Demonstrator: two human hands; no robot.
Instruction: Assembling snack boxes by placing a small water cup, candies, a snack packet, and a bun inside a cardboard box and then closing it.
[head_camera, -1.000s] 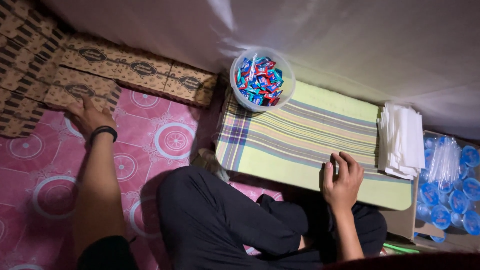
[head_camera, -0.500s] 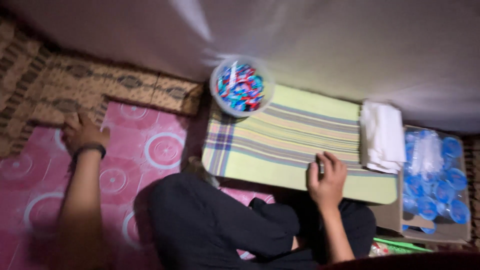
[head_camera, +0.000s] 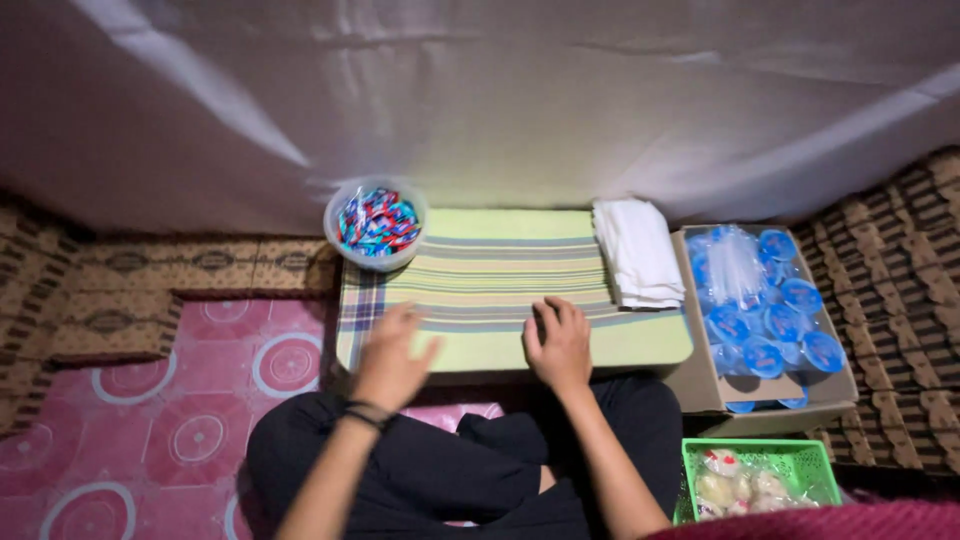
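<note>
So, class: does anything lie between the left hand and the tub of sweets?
Nothing visible does. The left hand hovers over the striped cloth; only bare cloth lies between it and the tub.

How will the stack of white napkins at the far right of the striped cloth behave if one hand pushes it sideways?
The stack of white napkins looks like thin loose sheets, so it is probably light and floppy. Its edges already lie uneven, so a push would likely shear the top layers instead of moving the whole pile. The striped cloth under it may wrinkle.

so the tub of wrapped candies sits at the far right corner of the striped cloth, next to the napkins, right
Not quite. In the head view the tub of wrapped candies sits at the far left corner of the striped cloth; the napkins lie at the far right corner.
</note>
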